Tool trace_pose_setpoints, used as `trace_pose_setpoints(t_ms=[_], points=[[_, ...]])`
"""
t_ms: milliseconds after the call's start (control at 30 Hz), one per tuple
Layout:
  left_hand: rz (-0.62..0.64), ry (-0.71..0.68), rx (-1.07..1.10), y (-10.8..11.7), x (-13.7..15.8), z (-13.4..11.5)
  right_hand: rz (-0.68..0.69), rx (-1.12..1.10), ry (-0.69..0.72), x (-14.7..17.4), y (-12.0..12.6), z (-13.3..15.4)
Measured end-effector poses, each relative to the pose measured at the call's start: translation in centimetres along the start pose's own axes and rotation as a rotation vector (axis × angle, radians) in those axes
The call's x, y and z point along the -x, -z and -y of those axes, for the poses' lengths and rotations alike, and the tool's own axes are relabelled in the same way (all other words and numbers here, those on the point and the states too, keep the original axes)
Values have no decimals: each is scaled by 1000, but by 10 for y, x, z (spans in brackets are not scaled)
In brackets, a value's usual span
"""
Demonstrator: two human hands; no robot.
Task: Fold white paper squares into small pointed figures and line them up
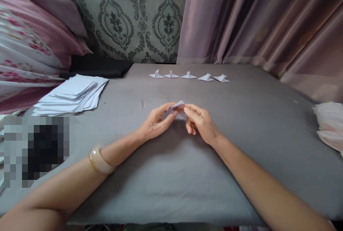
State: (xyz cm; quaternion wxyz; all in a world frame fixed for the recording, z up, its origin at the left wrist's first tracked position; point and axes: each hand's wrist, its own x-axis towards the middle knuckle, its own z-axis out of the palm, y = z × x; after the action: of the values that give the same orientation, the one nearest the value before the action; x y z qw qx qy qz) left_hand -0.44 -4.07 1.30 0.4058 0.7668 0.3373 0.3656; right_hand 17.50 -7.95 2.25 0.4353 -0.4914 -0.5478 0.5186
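Observation:
A small folded piece of white paper (178,105) is held up over the middle of the table between both hands. My left hand (160,121) pinches it between thumb and fingers, and a bangle circles that wrist. From the other side, my right hand (200,119) grips the paper's right end with thumb and index finger, its other fingers curled below. Part of the paper is hidden behind my left thumb and fingers. Beyond the hands, several folded white paper figures (188,75) stand in a row towards the back of the table.
A loose stack of white paper sheets (72,95) lies at the left, with a dark folded cloth (102,67) behind it. The grey tablecloth (171,188) covers the table. Whitish crumpled fabric (329,124) sits at the right edge. A blurred-out patch (37,152) covers the left side.

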Motion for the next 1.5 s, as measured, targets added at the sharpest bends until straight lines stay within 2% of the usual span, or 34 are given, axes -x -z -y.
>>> trace_pose_setpoints(t_ms=[133, 267, 367, 533, 667, 800, 967, 1133, 1200, 1267, 1333, 1400, 1500], points=[[-29, 237, 333, 1, -3, 5, -82, 345, 209, 2, -3, -8], [-70, 396, 672, 0, -8, 8, -81, 634, 449, 2, -3, -16], [-104, 491, 809, 2, -11, 7, -83, 779, 508, 2, -1, -17], [-103, 558, 809, 5, -15, 9, -75, 921, 507, 3, 3, -16], [-141, 550, 772, 4, -15, 10, -106, 1029, 611, 3, 3, -16], [-172, 563, 823, 3, -15, 10, -142, 1148, 700, 1, 3, -17], [-280, 661, 814, 6, -17, 18, -133, 1297, 681, 1, 9, -19], [-326, 613, 666, 12, -16, 28, -128, 1390, 628, 0, 15, -20], [-323, 586, 493, 14, -13, 30, -111, 1407, 602, 1, 16, -21], [-278, 536, 230, 15, -9, 33, -62, 1408, 563, 1, 16, -22], [-236, 417, -89, 15, -4, 34, -7, 1378, 514, 3, 16, -22], [-238, 241, -384, 15, -1, 33, 29, 1324, 467, 4, 17, -21], [-241, -12, -649, 13, 1, 24, 38, 1276, 419, 5, 17, -18]])
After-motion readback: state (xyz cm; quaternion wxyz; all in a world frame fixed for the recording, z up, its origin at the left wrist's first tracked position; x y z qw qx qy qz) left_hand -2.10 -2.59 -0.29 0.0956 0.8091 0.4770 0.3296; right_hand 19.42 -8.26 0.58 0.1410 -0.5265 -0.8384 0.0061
